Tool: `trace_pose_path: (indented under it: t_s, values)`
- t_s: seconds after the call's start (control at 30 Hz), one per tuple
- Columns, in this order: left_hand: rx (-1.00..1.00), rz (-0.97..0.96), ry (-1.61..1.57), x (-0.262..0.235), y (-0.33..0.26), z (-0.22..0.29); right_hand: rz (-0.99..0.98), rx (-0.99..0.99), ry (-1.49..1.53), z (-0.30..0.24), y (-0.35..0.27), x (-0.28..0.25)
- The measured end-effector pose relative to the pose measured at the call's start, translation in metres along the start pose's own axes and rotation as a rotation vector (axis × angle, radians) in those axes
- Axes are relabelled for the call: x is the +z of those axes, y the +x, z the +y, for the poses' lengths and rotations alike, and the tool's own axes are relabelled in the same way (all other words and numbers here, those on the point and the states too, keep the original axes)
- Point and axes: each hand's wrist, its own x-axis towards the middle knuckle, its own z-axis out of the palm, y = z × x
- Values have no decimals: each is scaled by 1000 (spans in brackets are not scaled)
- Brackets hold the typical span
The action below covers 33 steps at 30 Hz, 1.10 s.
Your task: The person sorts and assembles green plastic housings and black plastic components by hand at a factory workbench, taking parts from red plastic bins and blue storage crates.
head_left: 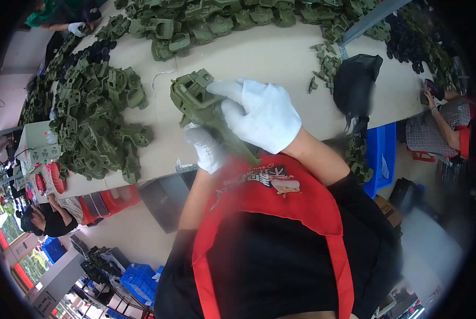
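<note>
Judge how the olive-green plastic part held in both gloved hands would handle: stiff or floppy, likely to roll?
The green plastic part looks moulded and keeps its shape between the right hand and left hand, so probably stiff. Its open, hollowed frame suggests it is light. Its blocky, angular outline makes rolling unlikely; like parts in the pile lie still, interlocked.

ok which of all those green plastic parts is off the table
The green part gripped between the two white-gloved hands, right hand on top, left hand below. The other green parts lie in piles on the table.

Part heap [97, 125] on table [259, 58], left
</note>
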Motion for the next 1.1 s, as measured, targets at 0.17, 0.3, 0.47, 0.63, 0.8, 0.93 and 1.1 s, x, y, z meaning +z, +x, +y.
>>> trace_pose_path:
  t_s: [0.17,0.3,0.47,0.63,0.8,0.93,1.1]
  values:
    - [19,134,-116,19,-2,4,-60,83,-151,-7,8,-3]
    - [-17,-42,-64,-11,6,6,-91,49,24,-2,2,-6]
    - [-10,-184,-27,-43,8,-19,44,114,102,-7,6,6]
    - [-315,-150,-312,-36,21,1,-246,233,494,25,16,20]
    - [-194,-162,-383,-43,32,7,-400,506,809,31,-15,-11]
    - [9,-107,-157,-44,32,2,-360,464,266,-20,-37,-27]
    - [6,-28,-172,-52,25,-3,-275,427,119,-32,-39,-20]
